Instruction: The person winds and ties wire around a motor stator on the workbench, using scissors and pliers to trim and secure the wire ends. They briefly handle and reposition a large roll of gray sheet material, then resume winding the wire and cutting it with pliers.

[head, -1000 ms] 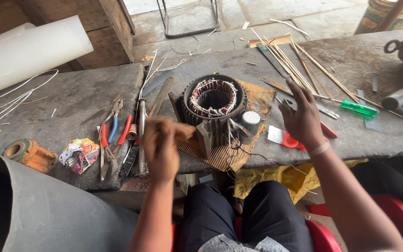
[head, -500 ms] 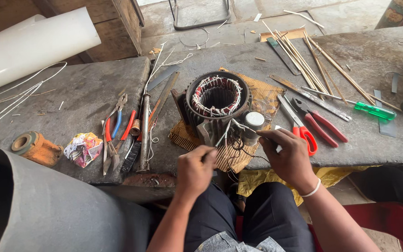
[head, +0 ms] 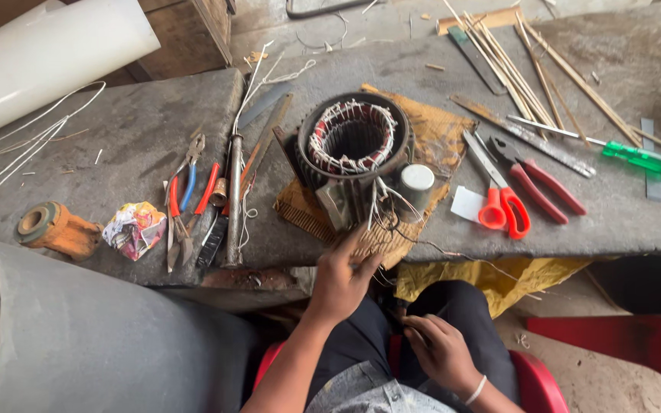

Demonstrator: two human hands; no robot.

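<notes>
Fingers of your left hand (head: 343,281) pinch thin white leads under the dark round wound stator (head: 353,149); pull gently, right hand (head: 439,352) loosely curled.

Both forearms are bare, with no sleeves reaching the wrists. The left hand (head: 343,279) wears no ring, watch or glove that shows. The right hand (head: 439,350) is also ungloved, and a thin white band (head: 477,391) circles its wrist. The legs are covered by dark, near-black trousers (head: 464,317) of plain cloth. At the bottom edge of the view a grey, faintly speckled shirt hem (head: 372,390) shows over the lap.
</notes>
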